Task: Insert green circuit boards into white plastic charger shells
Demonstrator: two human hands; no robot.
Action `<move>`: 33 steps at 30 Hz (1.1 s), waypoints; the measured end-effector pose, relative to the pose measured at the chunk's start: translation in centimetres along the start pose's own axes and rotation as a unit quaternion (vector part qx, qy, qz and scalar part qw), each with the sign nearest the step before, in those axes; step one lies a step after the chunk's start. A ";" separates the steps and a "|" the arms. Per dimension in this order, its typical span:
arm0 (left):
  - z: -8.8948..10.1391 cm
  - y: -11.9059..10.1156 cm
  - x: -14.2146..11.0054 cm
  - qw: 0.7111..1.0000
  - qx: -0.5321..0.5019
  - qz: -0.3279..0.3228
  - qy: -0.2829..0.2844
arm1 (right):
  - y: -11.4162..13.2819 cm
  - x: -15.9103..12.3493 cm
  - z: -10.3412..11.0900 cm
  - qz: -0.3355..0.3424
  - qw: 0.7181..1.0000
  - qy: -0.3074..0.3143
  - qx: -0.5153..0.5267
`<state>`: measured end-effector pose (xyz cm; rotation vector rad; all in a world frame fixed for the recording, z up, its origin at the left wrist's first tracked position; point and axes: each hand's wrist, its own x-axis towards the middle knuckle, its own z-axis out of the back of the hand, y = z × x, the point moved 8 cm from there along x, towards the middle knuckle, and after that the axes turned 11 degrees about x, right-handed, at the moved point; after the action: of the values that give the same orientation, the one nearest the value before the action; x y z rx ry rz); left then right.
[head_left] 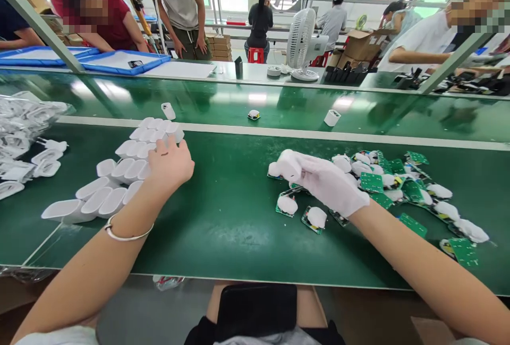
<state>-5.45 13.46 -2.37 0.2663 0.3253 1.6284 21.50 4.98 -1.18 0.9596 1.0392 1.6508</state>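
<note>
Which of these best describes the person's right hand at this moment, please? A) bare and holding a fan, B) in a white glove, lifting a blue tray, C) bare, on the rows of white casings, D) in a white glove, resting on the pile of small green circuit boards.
D: the right hand wears a white glove and lies over the green circuit boards, while the bare left hand touches the white casings.

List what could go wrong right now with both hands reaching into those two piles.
1. The left hand presses into the row of white shells; a nudge may scatter the neat lines.
2. The gloved right hand lies on the heaped circuit boards; dragging one out may snag its neighbours.
3. Loose shells lie on the far belt strip, out of easy reach.
</note>
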 end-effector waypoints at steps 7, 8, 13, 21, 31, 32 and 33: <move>-1.9 -0.6 1.1 0.997 -0.015 -0.006 0.073 | -2.4 0.4 1.6 -0.098 0.948 0.021 0.303; -2.0 -0.7 1.2 0.997 -0.021 -0.012 0.073 | -3.1 0.8 2.4 -0.113 0.953 -0.007 0.281; -1.6 0.2 1.7 0.999 -0.019 0.037 0.012 | -4.6 6.3 9.1 -0.130 0.956 -0.198 -0.174; -1.8 1.9 1.9 0.991 -0.023 0.114 -0.061 | -6.3 17.8 10.1 -0.166 0.875 -0.196 -0.410; 0.5 1.4 1.4 0.979 -0.082 0.052 -0.181 | -4.2 28.7 -6.6 0.006 0.889 0.082 -0.451; 0.8 0.9 1.1 0.977 -0.093 0.035 -0.187 | -4.3 29.4 -7.6 0.002 0.889 0.099 -0.447; 1.1 0.3 0.8 0.977 -0.099 0.020 -0.190 | -4.4 29.8 -8.4 -0.006 0.890 0.108 -0.443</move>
<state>-5.39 14.24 -1.30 0.4269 -0.1342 1.5968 7.27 32.71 -4.15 0.1575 0.3125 1.9565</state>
